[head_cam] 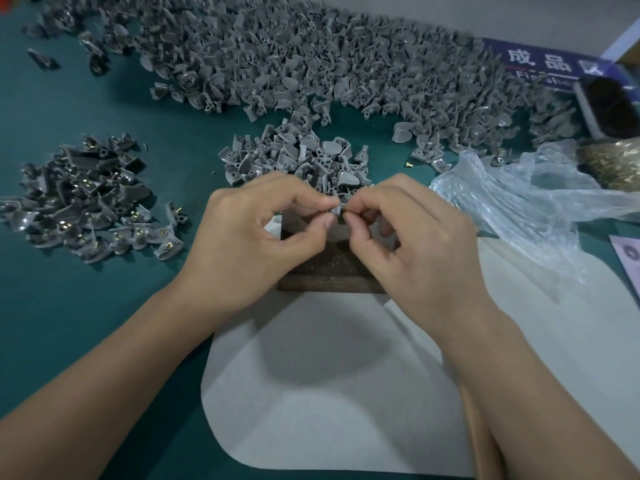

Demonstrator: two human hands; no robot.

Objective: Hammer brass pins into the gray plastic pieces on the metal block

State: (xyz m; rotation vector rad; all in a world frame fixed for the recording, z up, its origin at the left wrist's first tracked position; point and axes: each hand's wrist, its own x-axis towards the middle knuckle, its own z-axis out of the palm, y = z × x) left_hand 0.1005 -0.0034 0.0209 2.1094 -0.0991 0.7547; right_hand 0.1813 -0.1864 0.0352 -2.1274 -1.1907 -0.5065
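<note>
At far left on the green table (104, 323) lies a darker heap of finished pieces (86, 199), brass heads showing on several; it sits well apart from the work point. Next comes the left hand (256, 233), which pinches a single gray plastic piece (336, 212) between thumb and forefinger, the other fingers curled beneath. The piece is held just above the far edge of the metal block (332, 268), not yet resting on it as far as can be judged. The block itself sits directly under and between both hands, on the near side of the small feed pile of unpinned pieces (294, 157), and partly on the white felt pad (329, 393). The right hand (415, 237) meets the left at the piece, its thumb and forefinger pressed together on what appears to be a brass pin (345, 211); the pin is too small and too covered to confirm its orientation. The governing relation is this: piece and pin come together at the fingertips, centred over the block, with the pin approaching from the right side of the piece. Both hands are equally near; the left steadies, the right inserts. Judgement: the step in hand is seating the pin by finger before hammering. No hammer is visible. Further right lie a crumpled clear plastic bag (526, 199) and a container of brass pins (613, 164), nearer the right hand. The large stock of gray pieces (311, 57) spreads across the far table.
</note>
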